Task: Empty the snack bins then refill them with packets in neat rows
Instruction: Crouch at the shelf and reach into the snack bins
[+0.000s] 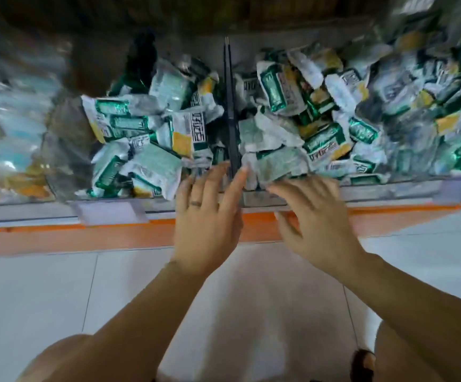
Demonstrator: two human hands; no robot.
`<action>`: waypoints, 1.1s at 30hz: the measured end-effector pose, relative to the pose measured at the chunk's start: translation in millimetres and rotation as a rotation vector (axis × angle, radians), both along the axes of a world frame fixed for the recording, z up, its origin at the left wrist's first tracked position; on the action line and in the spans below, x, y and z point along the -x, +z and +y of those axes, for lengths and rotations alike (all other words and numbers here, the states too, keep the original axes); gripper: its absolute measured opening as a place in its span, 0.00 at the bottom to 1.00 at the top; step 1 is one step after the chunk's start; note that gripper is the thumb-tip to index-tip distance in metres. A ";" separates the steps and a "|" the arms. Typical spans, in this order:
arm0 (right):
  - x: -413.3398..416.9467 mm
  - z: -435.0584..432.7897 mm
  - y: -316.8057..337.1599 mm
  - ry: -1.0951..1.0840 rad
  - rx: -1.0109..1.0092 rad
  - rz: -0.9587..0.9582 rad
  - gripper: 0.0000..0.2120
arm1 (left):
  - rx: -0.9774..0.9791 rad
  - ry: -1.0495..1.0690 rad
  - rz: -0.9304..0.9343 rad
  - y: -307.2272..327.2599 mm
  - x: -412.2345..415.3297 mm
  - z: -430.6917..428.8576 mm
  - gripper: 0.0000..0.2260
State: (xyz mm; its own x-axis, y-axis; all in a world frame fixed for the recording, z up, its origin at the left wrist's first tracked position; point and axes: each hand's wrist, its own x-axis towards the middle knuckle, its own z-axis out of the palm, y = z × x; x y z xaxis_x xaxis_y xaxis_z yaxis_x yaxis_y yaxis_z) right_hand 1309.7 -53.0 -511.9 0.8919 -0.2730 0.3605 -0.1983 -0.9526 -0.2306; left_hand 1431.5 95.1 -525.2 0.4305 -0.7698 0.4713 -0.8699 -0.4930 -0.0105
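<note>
Two clear bins, the left bin (108, 198) and right bin (405, 181), flank one black divider (230, 106). Each is heaped to its front rim with jumbled green-and-white packets (141, 125), too many to count. The left hand (207, 216) and right hand (314, 216) reach over that rim beside the divider, fingers straight, holding nothing. Tiled floor (44, 293) lies open below.

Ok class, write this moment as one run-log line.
bins: full, packets jumbled | left hand: open, reaching beside black divider | right hand: open, over front packets | held: nothing
</note>
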 end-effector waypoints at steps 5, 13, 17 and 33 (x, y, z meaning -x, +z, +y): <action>-4.0 3.0 -23.7 -0.027 0.084 -0.109 0.17 | 0.062 0.000 -0.089 -26.5 -5.5 -0.9 0.28; 22.2 16.4 -17.6 -0.054 0.064 0.020 0.25 | 0.041 0.054 -0.016 -32.9 28.8 26.0 0.28; 63.2 43.1 0.7 -0.071 -0.015 0.129 0.25 | -0.053 0.036 0.025 -27.0 62.2 58.9 0.19; 57.3 27.0 -71.6 -0.374 -0.756 0.201 0.19 | -0.125 0.154 0.186 -76.5 40.8 99.1 0.25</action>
